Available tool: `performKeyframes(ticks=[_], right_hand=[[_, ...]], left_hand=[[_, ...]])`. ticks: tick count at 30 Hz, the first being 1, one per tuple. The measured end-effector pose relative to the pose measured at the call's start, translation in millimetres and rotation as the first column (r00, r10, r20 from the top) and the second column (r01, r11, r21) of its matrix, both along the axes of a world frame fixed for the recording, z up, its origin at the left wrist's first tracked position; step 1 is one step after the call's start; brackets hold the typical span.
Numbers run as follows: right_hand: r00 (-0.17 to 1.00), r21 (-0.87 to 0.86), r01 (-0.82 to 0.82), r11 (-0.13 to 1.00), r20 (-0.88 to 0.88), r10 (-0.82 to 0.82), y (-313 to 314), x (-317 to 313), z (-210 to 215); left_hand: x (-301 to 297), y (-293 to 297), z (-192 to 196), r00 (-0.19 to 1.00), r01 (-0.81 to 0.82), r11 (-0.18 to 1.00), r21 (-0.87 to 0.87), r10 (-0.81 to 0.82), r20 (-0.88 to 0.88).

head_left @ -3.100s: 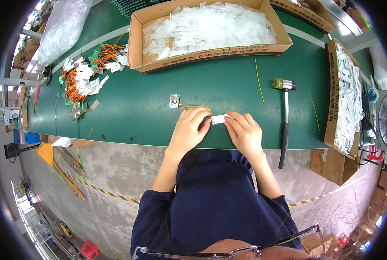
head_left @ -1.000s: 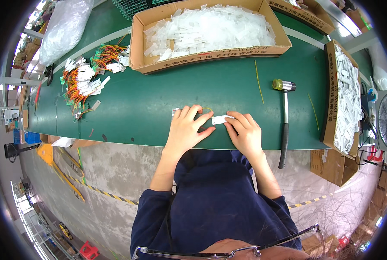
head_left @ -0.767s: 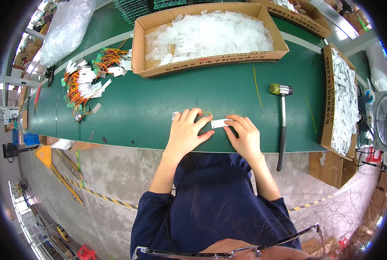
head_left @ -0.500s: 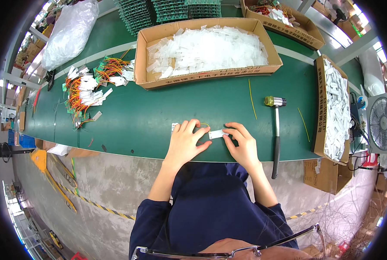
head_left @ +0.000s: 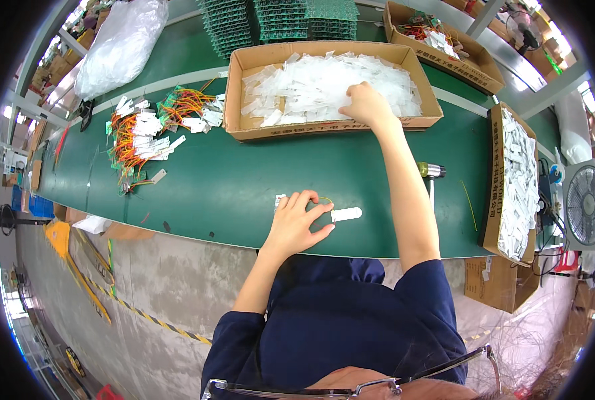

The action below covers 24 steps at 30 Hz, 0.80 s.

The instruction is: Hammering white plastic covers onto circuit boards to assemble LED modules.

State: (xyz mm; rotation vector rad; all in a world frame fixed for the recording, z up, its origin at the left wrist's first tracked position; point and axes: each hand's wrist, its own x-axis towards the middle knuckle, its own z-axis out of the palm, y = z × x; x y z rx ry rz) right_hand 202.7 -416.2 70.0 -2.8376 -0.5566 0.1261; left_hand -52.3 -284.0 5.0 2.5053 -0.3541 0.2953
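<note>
My left hand (head_left: 296, 223) rests near the table's front edge, fingers curled over a wired part. From under its fingertips sticks out a white, round-ended strip (head_left: 347, 214), lying flat. A thin yellow wire (head_left: 325, 199) loops up beside the index finger. Another small white piece (head_left: 280, 199) shows at the far side of the knuckles. My right hand (head_left: 367, 105) reaches into a long cardboard box (head_left: 271, 134) heaped with translucent plastic pieces (head_left: 311, 79). Its thumb and bent fingers are apart at the heap, and no held piece is visible.
A rubber-headed mallet (head_left: 432, 171) lies partly behind my right forearm, near a loose yellow wire (head_left: 469, 206). On the right stands a box of white strips (head_left: 519, 180). Wired boards (head_left: 144, 137) are piled at left, green circuit boards (head_left: 281, 20) stacked behind. A fan (head_left: 583, 198) is far right.
My right hand has left the white strip and moved up into the box of plastic pieces. The strip's rounded end is now uncovered. My left hand stays on the wired part.
</note>
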Motion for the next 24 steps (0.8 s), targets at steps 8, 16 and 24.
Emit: performKeyframes(ticks=[8,16,24], right_hand=[[0.996,0.288,-0.002,0.958,0.086,-0.024,-20.4,-5.6,-1.4],[0.986,0.483,0.006,0.876,0.143,-0.085,-68.0,-149.9,19.2],[0.959,0.228,0.12,0.966,0.226,-0.172,-107.4,-220.3,-41.4]], left_hand=[[0.0,1.4,-2.0,0.997,0.015,0.999,0.03,-0.017,0.069],[-1.9,4.4,-8.6,0.997,-0.01,0.999,0.046,0.007,0.077],[0.2,0.3,-2.4,0.999,-0.005,1.0,0.018,0.004,0.037]])
